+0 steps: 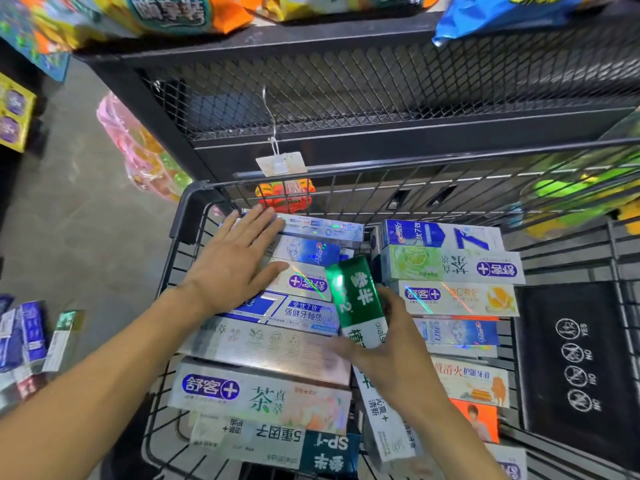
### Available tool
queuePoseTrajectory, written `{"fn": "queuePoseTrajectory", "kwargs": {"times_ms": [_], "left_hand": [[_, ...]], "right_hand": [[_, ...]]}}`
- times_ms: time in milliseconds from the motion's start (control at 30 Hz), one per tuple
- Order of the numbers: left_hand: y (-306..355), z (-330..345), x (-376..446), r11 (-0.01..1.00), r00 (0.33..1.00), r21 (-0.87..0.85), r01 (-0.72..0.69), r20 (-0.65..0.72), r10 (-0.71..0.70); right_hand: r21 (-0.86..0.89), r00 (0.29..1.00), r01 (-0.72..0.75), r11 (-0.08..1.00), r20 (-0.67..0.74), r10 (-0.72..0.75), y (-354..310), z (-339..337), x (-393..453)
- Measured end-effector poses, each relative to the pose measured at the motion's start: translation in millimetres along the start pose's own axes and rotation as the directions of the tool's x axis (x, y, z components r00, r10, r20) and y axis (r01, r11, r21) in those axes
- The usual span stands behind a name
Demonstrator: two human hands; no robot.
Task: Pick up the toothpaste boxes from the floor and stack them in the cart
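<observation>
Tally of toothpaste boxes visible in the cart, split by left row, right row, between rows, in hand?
Left row: 7
Right row: 7
White box wedged between the rows: 1
Green box held in the right hand: 1
Total: 16 visible; any boxes underneath are hidden.

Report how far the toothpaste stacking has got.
Done: two rows of boxes already lie stacked in the cart. In hand: the right hand holds a green box between the rows, while the left hand rests flat on the left row. Left: several boxes on the floor at the far left.
</observation>
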State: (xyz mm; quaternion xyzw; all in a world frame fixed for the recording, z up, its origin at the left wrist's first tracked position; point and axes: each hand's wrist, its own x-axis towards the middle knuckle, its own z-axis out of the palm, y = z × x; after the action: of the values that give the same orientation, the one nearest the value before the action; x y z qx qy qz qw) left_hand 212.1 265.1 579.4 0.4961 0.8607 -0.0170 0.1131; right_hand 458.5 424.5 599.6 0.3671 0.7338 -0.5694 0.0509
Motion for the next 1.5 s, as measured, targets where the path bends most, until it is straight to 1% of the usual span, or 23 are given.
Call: {"fn": "queuePoseTrajectory", "kwargs": {"times_ms": [67,133,200,267,367,433,533,600,700,833,900,1000,1067,1133,1233,1300,1367,1500], "left_hand": [[-6,-10,-12,1.000,0.995,0.005,0.019,-0.099,-0.018],[-14,-17,-26,0.998,0.972,-0.016,0.061,-0.226,-0.063],[-23,-19,-40,0.986,0.942,-0.074,0.147,-0.294,-0.163],[-30,-16,-51,0.967,0.928,-0.138,0.216,-0.280,-0.247],[-35,-10,-59,0.965,0.935,-0.164,0.203,-0.260,-0.241],[-34,-9,-57,0.961,0.926,-0.180,0.212,-0.279,-0.256],[-30,-9,-54,0.948,0.918,-0.205,0.242,-0.268,-0.292],[-29,-9,-56,0.943,0.916,-0.223,0.247,-0.264,-0.302],[-30,-11,-60,0.942,0.920,-0.238,0.235,-0.258,-0.295],[-26,-16,-58,0.957,0.932,-0.183,0.227,-0.246,-0.268],[-26,-17,-59,0.955,0.932,-0.171,0.243,-0.233,-0.279],[-27,-15,-59,0.955,0.932,-0.146,0.260,-0.221,-0.287],[-27,-17,-59,0.956,0.937,-0.132,0.262,-0.204,-0.285],[-26,-18,-64,0.957,0.944,-0.099,0.274,-0.164,-0.287],[-25,-32,-85,0.958,0.953,-0.057,0.281,-0.101,-0.286],[-26,-51,-101,0.954,0.947,-0.034,0.299,-0.111,-0.301],[-33,-76,-119,0.939,0.928,-0.026,0.343,-0.145,-0.343],[-56,-116,-162,0.883,0.869,0.010,0.469,-0.180,-0.460]], "right_hand": [[-0.082,1.000,0.007,0.997,0.024,-0.005,-5,3,3],[-0.155,0.999,0.024,0.988,0.034,-0.019,-14,8,10],[-0.255,0.994,0.108,0.961,0.046,-0.100,-23,13,21],[-0.383,0.975,0.222,0.897,0.066,-0.213,-35,19,38],[-0.556,0.947,0.319,0.768,0.155,-0.281,-57,29,65],[-0.628,0.936,0.347,0.696,0.189,-0.295,-70,37,82],[-0.713,0.928,0.354,0.605,0.189,-0.320,-84,47,101],[-0.774,0.911,0.385,0.503,0.234,-0.339,-93,55,109],[-0.811,0.883,0.427,0.399,0.281,-0.375,-107,65,120],[-0.826,0.850,0.460,0.324,0.305,-0.429,-116,73,125],[-0.835,0.826,0.478,0.271,0.323,-0.462,-116,74,125],[-0.854,0.808,0.477,0.209,0.332,-0.487,-114,73,124],[-0.856,0.810,0.478,0.197,0.343,-0.476,-116,71,123],[-0.854,0.818,0.476,0.208,0.344,-0.461,-123,66,118],[-0.857,0.815,0.480,0.189,0.356,-0.457,-143,54,106],[-0.855,0.805,0.493,0.160,0.378,-0.456,-162,42,94],[-0.850,0.788,0.515,0.112,0.418,-0.452,-185,33,78],[-0.814,0.700,0.581,0.021,0.486,-0.523,-234,30,49]]}}
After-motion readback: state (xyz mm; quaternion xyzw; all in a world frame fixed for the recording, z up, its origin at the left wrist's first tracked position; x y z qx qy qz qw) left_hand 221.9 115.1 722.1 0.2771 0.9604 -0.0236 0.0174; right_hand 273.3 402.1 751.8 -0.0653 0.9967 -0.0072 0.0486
